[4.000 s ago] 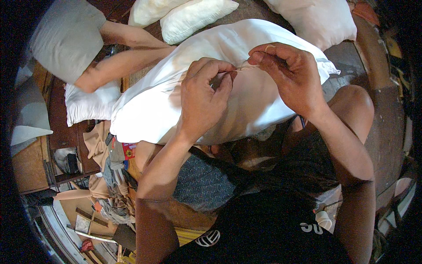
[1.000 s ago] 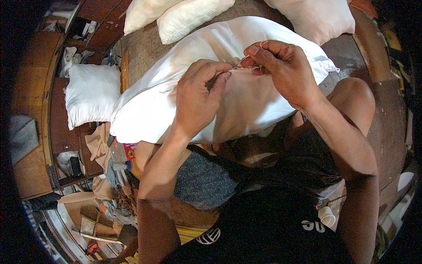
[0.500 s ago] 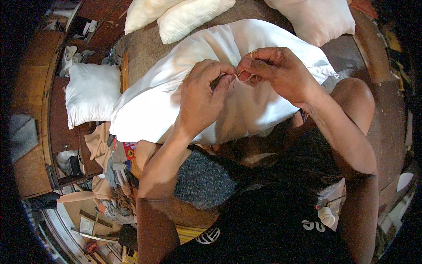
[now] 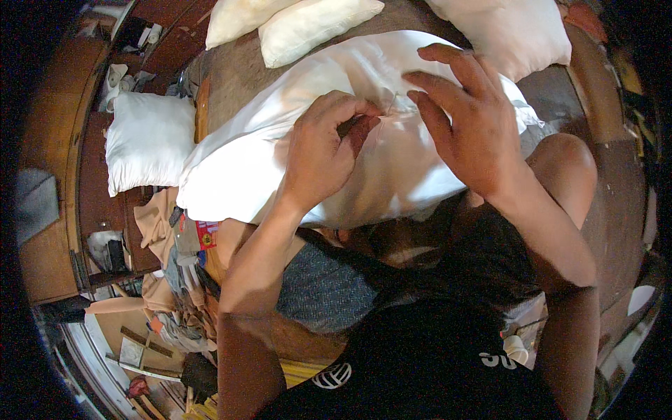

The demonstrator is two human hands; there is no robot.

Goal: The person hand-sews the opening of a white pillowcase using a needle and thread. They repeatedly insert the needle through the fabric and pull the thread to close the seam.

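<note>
A large, plump white pillow [image 4: 238, 171] lies across my lap, its cloth creased near the middle. Over it, my left hand [image 4: 323, 150] pinches thumb and forefinger together on a thin pale thread [image 4: 389, 112], only partly visible against the cloth. Whether those fingertips also catch some of the fabric is hidden. My right hand [image 4: 470, 115] hovers just to the right of the pinch, its fingers spread and curved, with nothing visible held in it.
A small white pillow [image 4: 150, 143] rests at the left beside a wooden cabinet [image 4: 49, 259]. Cream pillows [image 4: 318, 29] and a pale pillow [image 4: 514, 38] lie at the far side on the brown surface [image 4: 234, 80]. Crumpled cloths [image 4: 157, 217] are heaped at the lower left.
My right hand has parted from the left, opening its fingers and moving right. My left hand keeps its pinch in nearly the same place. The view has shifted slightly.
</note>
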